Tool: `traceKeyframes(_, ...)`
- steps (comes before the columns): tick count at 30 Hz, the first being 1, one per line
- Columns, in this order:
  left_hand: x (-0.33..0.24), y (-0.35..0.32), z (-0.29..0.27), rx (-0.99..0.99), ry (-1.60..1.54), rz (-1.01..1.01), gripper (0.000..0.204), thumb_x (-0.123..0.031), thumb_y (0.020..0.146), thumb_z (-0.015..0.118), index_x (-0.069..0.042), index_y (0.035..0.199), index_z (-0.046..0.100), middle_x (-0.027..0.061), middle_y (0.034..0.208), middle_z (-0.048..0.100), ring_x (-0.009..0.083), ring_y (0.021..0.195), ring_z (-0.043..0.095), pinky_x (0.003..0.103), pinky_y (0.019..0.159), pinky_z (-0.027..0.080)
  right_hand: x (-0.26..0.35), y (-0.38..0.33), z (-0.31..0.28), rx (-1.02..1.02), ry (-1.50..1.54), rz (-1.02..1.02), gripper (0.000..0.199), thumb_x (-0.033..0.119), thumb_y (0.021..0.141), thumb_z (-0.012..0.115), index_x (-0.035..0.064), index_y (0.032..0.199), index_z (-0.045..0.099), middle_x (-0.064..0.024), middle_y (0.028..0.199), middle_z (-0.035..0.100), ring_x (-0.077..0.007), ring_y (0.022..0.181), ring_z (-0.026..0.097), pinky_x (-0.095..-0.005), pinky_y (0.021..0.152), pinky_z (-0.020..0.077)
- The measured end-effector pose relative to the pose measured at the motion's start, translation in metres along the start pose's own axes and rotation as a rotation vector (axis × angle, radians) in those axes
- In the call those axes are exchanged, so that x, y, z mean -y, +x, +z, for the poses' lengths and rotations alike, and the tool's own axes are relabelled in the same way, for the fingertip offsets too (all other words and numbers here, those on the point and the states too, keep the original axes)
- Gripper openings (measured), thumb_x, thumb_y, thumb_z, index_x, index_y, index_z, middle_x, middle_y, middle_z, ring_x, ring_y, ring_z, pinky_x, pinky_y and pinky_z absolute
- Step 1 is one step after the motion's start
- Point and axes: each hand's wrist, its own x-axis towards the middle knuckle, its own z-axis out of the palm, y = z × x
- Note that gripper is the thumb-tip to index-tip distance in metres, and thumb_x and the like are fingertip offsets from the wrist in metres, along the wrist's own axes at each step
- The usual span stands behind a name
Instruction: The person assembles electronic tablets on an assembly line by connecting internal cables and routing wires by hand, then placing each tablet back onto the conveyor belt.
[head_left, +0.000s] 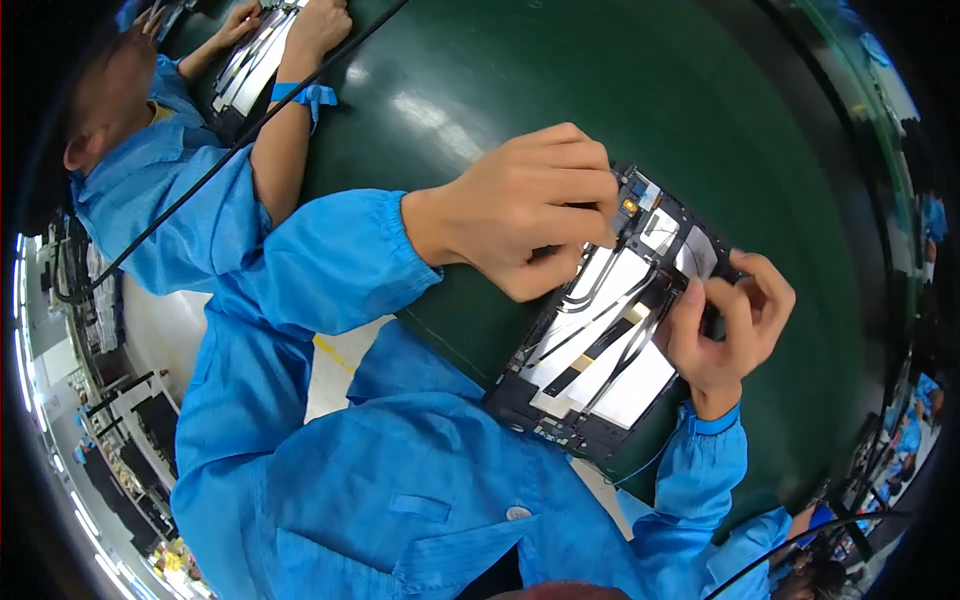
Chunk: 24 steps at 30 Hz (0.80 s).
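Observation:
An opened tablet (618,352), with a black frame, silver-white plates and several dark flat cables, lies tilted on the green table in front of me. My left hand (530,205) is over its upper left edge, the fingers curled in and closed near a small orange-yellow part (629,205). Whatever those fingertips hold, if anything, is hidden by the hand. My right hand (735,320) grips the tablet's right edge, thumb and bent fingers closed on the frame near the upper corner. Around my right wrist sits a blue strap (717,420) with a thin cord.
The green table (480,60) has a dark raised edge at the right. At the upper left a co-worker in a blue smock (170,190) handles another opened device (255,65). A black cable (215,175) crosses the left side. Racks (130,430) stand at the far left.

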Motion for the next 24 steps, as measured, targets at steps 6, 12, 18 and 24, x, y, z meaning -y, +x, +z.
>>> traceKeyframes(6, 0.003, 0.004, -0.001, 0.048, -0.036, -0.051, 0.037, -0.008, 0.067, 0.065, -0.004, 0.1, 0.08, 0.0087, 0.094, 0.066, 0.0282, 0.084, 0.06, 0.042, 0.073, 0.043, 0.005, 0.027, 0.004, 0.175, 0.23, -0.09, 0.015, -0.001, 0.08, 0.081, 0.0025, 0.08, 0.066, -0.0202, 0.114, 0.079, -0.0274, 0.083, 0.07, -0.0329, 0.068, 0.0556)
traceKeyframes(12, 0.0, 0.006, 0.002, 0.071, -0.029, -0.048, 0.039, -0.008, 0.065, 0.064, -0.004, 0.101, 0.081, 0.0084, 0.093, 0.064, 0.0277, 0.082, 0.058, 0.042, 0.071, 0.041, 0.009, 0.029, 0.004, 0.281, 0.44, 0.056, 0.012, -0.006, 0.081, 0.077, -0.0008, 0.082, 0.066, -0.0176, 0.098, 0.077, -0.0283, 0.084, 0.071, -0.0352, 0.073, 0.0562)
traceKeyframes(18, -0.009, 0.001, 0.003, 0.024, 0.014, -0.006, 0.042, -0.006, 0.064, 0.065, -0.004, 0.102, 0.082, 0.0082, 0.095, 0.064, 0.0284, 0.081, 0.059, 0.042, 0.07, 0.042, 0.013, 0.021, 0.006, 0.254, 0.412, 0.011, 0.011, -0.008, 0.082, 0.077, -0.0009, 0.083, 0.069, -0.0127, 0.082, 0.072, -0.0265, 0.077, 0.067, -0.0356, 0.071, 0.0531)
traceKeyframes(24, -0.014, -0.003, 0.003, 0.006, 0.157, -0.008, 0.043, -0.003, 0.065, 0.066, -0.006, 0.105, 0.082, 0.0071, 0.095, 0.065, 0.0282, 0.082, 0.06, 0.042, 0.07, 0.044, 0.015, 0.012, 0.006, 0.256, 0.537, 0.063, 0.008, -0.007, 0.088, 0.075, -0.0026, 0.084, 0.069, -0.0125, 0.079, 0.071, -0.0253, 0.073, 0.067, -0.0337, 0.068, 0.0526)
